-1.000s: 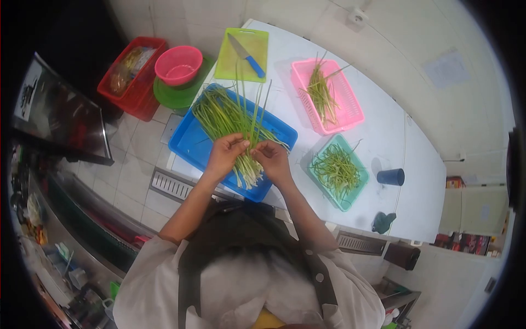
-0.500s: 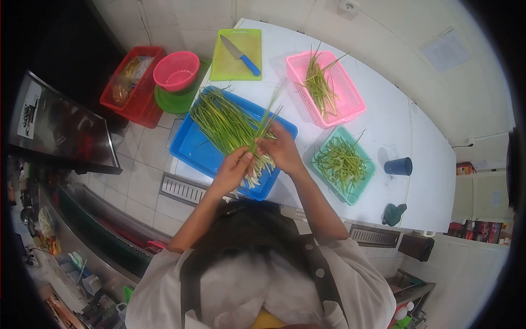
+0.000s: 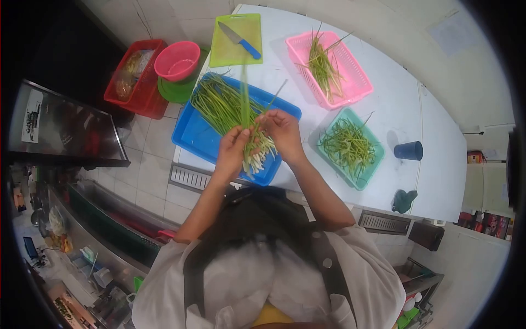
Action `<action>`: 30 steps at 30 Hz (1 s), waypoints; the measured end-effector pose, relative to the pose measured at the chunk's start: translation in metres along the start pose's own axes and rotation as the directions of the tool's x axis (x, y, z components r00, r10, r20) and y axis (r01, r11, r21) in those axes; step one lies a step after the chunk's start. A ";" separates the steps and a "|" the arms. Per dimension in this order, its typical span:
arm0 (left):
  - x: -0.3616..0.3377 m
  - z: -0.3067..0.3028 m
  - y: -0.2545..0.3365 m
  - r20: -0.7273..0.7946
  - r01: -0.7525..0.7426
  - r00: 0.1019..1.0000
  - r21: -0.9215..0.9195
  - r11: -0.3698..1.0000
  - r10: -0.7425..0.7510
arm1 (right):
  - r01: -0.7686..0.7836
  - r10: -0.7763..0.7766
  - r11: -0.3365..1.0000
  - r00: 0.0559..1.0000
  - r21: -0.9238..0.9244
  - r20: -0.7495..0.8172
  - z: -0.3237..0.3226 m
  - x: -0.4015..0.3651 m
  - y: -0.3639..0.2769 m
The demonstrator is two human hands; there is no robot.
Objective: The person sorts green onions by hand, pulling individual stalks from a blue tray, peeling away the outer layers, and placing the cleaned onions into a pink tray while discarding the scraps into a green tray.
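Over the blue tray (image 3: 197, 143), my left hand (image 3: 234, 149) grips a green onion (image 3: 245, 98) whose leaves stand upward, blurred by motion. My right hand (image 3: 282, 131), just right of it, pinches a thin stalk (image 3: 275, 94) that slants up to the right. Beneath and behind both hands lies a large bunch of green onions (image 3: 219, 104), white root ends toward me. More green onions rest in the pink basket (image 3: 356, 82) at the upper right. Green trimmings (image 3: 350, 148) fill much of the turquoise basket (image 3: 327, 125).
A knife (image 3: 239, 40) with a blue handle lies on the green cutting board (image 3: 222, 54). To the right are a dark blue cup (image 3: 409, 151) and a dark green cloth (image 3: 404, 201). A pink bowl (image 3: 177, 61) and red crate (image 3: 159, 104) stand left of the table.
The onion in my left hand has swung more upright. My right hand has separated a thin stalk from it. The whole view has shifted slightly.
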State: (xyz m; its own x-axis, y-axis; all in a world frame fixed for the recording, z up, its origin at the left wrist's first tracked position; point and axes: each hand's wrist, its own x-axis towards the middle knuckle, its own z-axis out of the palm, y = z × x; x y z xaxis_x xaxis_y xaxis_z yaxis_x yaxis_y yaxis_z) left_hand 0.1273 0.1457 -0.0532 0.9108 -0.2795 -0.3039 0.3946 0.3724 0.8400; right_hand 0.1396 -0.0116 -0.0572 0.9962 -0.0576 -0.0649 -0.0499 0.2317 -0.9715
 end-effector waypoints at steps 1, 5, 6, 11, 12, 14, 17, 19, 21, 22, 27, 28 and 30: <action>0.003 -0.003 -0.005 -0.023 -0.011 1.000 -0.084 0.996 0.009 | -0.006 0.009 0.996 0.999 0.093 -0.031 0.004 -0.002 0.001; 0.022 -0.031 -0.007 -0.148 -0.134 0.985 -0.313 0.940 0.092 | -0.108 0.085 0.980 0.986 0.166 0.144 0.008 -0.026 -0.005; 0.028 -0.040 -0.001 -0.193 -0.178 0.975 -0.362 0.915 0.114 | -0.141 0.111 0.985 0.962 0.104 0.251 0.002 -0.036 -0.008; 0.039 -0.077 0.029 -0.276 -0.301 0.937 -0.314 0.901 0.217 | -0.115 0.172 0.982 0.875 -0.151 0.452 -0.055 -0.073 -0.015; 0.037 -0.075 0.031 -0.285 -0.288 0.936 -0.292 0.912 0.205 | -0.160 0.190 0.981 0.902 -0.108 0.387 -0.070 -0.078 -0.017; 0.033 -0.060 0.031 -0.298 -0.254 0.938 -0.251 0.934 0.175 | -0.230 0.228 0.973 0.934 -0.024 0.275 -0.098 -0.087 -0.032; 0.041 -0.055 0.023 -0.364 -0.341 0.909 -0.371 0.864 0.203 | -0.187 0.197 0.980 0.951 -0.066 0.239 -0.136 -0.099 -0.067; 0.055 -0.074 0.024 -0.406 -0.424 0.874 -0.371 0.826 0.266 | -0.113 0.094 0.980 0.989 0.167 0.115 -0.159 -0.114 -0.082; 0.056 -0.086 0.045 -0.400 -0.427 0.868 -0.301 0.853 0.294 | -0.062 0.063 0.998 0.995 0.019 -0.077 -0.200 -0.119 -0.088; 0.055 -0.081 0.058 -0.393 -0.425 0.868 -0.267 0.865 0.305 | -0.047 0.037 0.997 0.984 -0.058 -0.175 -0.215 -0.122 -0.092; 0.048 -0.043 0.069 -0.278 -0.376 0.906 -0.176 0.910 0.320 | -0.389 -0.112 -0.023 0.917 -0.921 -0.384 -0.229 -0.103 -0.066; 0.045 -0.031 0.064 -0.254 -0.356 0.917 -0.168 0.919 0.308 | -0.333 0.077 -0.100 0.937 -0.938 -0.340 -0.190 -0.094 -0.084; 0.043 -0.008 0.055 -0.256 -0.334 0.926 -0.215 0.918 0.277 | -0.022 -0.133 0.345 0.989 -0.938 -0.072 -0.151 -0.076 -0.058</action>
State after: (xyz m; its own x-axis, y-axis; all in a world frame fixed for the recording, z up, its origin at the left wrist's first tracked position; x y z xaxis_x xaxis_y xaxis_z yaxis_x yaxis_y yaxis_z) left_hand 0.1895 0.1607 -0.0235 0.9839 0.0709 -0.1638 0.0842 0.6250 0.7761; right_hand 0.0556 -0.1671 -0.0303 0.9863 -0.1579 0.0484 -0.1060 -0.8302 -0.5473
